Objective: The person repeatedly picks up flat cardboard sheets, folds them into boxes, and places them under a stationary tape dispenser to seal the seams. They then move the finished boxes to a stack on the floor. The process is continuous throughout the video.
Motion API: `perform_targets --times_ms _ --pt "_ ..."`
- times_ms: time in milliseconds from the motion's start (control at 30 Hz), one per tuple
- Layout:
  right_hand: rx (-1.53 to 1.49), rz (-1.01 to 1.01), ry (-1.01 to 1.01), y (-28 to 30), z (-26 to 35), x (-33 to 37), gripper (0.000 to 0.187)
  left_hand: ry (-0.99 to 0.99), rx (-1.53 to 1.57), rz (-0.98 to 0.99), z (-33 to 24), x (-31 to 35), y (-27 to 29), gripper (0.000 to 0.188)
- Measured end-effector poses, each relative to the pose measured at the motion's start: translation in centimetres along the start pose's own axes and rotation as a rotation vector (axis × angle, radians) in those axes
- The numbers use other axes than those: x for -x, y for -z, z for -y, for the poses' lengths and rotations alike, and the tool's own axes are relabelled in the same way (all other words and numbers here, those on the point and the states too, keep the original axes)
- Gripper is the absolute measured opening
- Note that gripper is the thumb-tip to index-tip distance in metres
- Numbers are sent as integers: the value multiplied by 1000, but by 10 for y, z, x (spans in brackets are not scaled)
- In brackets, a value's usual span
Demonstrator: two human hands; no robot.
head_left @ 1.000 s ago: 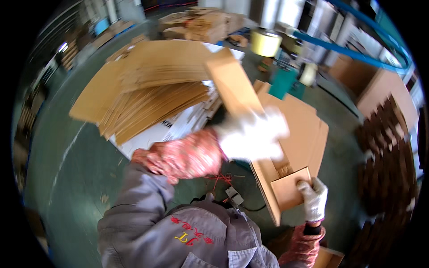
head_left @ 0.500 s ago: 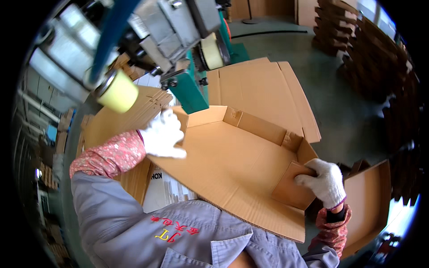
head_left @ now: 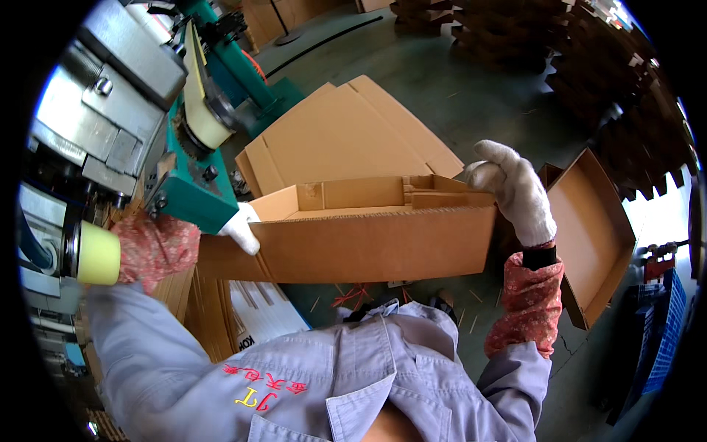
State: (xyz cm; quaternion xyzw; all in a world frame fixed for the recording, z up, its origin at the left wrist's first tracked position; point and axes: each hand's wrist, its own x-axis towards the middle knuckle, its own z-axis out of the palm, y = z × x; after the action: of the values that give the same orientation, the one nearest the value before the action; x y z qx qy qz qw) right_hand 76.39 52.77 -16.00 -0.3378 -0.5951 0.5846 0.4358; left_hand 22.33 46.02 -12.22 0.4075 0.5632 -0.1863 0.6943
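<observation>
A shallow brown cardboard box (head_left: 375,247) is tilted in front of me, its long near wall standing up toward me. My left hand (head_left: 242,228), in a white glove, grips its left end with fingers lapped over the near wall; the rest of the hand is hidden behind the green arm (head_left: 199,193) of a machine, which reaches down to that end. At the box's right end my right hand (head_left: 515,193), gloved too, is raised by the top corner. Its fingers are loosely bent and apart, grasping nothing visible; whether it touches the corner is unclear.
Flat cardboard sheets (head_left: 346,136) lie beyond the box. Another formed box (head_left: 589,236) stands at my right. Metal machine parts and a yellow roll (head_left: 98,254) are close at the left. Dark stacks of cardboard (head_left: 501,37) stand far right, blue crates (head_left: 663,331) near right.
The box's near wall has gone from flat to upright. My left hand has moved under the machine arm, and my right hand has left the end flap and risen to the corner. The view has shifted right.
</observation>
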Motion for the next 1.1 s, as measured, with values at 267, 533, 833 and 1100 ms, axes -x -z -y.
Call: perform_targets --times_ms 267,533,833,1100 --pt "652 19 -125 1 4 -23 53 -346 -929 -1282 -68 25 13 60" --pt "300 75 -127 -2 12 -39 36 -390 -62 -1368 103 24 12 50" --pt "-215 408 105 -104 132 -80 52 -1382 1292 -1246 219 180 -253 69" --pt "-491 622 112 -183 170 -136 35 -1291 917 -1528 204 201 -326 26"
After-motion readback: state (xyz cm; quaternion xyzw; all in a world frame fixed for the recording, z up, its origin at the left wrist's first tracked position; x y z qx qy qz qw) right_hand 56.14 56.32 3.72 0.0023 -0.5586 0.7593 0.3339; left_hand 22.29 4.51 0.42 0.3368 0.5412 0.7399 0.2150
